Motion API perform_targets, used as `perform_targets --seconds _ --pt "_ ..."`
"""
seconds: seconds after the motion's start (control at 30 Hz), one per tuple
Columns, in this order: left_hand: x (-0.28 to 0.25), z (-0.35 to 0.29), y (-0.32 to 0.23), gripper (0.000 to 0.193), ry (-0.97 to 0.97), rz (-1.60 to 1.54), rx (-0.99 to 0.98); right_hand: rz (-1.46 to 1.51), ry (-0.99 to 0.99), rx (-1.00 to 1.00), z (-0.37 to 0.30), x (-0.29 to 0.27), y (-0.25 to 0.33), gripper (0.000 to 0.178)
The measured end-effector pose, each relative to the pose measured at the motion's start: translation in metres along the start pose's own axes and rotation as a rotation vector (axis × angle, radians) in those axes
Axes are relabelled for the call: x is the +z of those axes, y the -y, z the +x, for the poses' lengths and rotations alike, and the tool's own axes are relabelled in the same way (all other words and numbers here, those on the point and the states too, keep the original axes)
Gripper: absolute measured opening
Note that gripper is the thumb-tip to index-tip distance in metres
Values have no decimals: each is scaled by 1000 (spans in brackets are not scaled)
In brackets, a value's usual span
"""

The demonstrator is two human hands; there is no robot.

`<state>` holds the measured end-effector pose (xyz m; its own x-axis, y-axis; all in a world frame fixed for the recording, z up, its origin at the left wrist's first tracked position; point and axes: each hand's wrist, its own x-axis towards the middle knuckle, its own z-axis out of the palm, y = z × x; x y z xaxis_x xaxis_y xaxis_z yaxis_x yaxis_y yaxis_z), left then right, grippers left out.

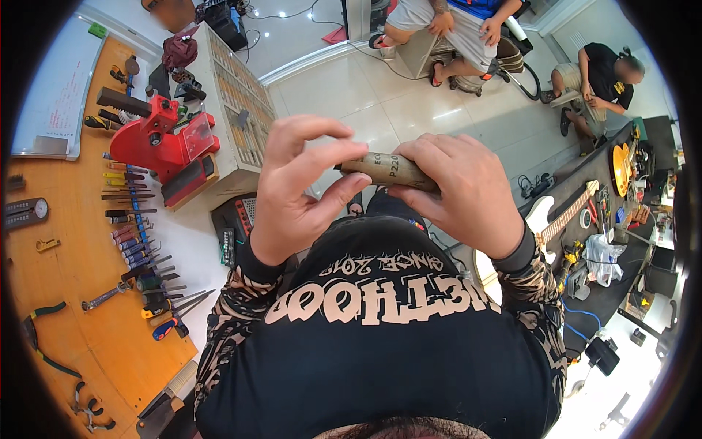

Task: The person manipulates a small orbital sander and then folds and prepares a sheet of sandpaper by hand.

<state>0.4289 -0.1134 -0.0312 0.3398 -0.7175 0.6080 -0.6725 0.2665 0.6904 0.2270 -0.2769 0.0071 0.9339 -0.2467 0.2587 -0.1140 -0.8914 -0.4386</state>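
Note:
In front of my chest is a piece of brown sandpaper, curled into a roll with dark printing on its outer side. My right hand grips its right end, thumb below and fingers over the top. At the other end, my left hand has thumb and index finger closed around the roll's edge, while its other fingers curl loosely above. A dark edge shows at the roll's left end; whether anything lies inside the roll is hidden.
Left, a wooden tool board carries files, screwdrivers and pliers beside a red bench machine. To the right, a dark workbench holds a white electric guitar, an orange guitar body and small tools. Two people sit beyond.

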Motion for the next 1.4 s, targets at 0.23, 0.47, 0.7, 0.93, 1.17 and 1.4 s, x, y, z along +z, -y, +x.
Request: perform_targets --seconds 0.23,0.47,0.7,0.93,1.17,1.4 --pt "-1 -8 1 30 105 -151 -86 -32 -5 -40 1 1 0 36" --pt "0 -5 6 24 137 -187 -81 -52 30 -54 5 -1 -3 37" --pt "20 7 26 24 244 -268 -73 132 -163 -6 5 15 -21 37" --pt "64 51 44 21 418 -286 -84 268 -284 128 -6 22 -64 18" --pt "128 126 39 20 638 -416 -37 178 -396 309 -43 -30 -108 22" --pt "203 207 11 14 818 -582 40 -44 -626 539 -124 -86 -120 21"
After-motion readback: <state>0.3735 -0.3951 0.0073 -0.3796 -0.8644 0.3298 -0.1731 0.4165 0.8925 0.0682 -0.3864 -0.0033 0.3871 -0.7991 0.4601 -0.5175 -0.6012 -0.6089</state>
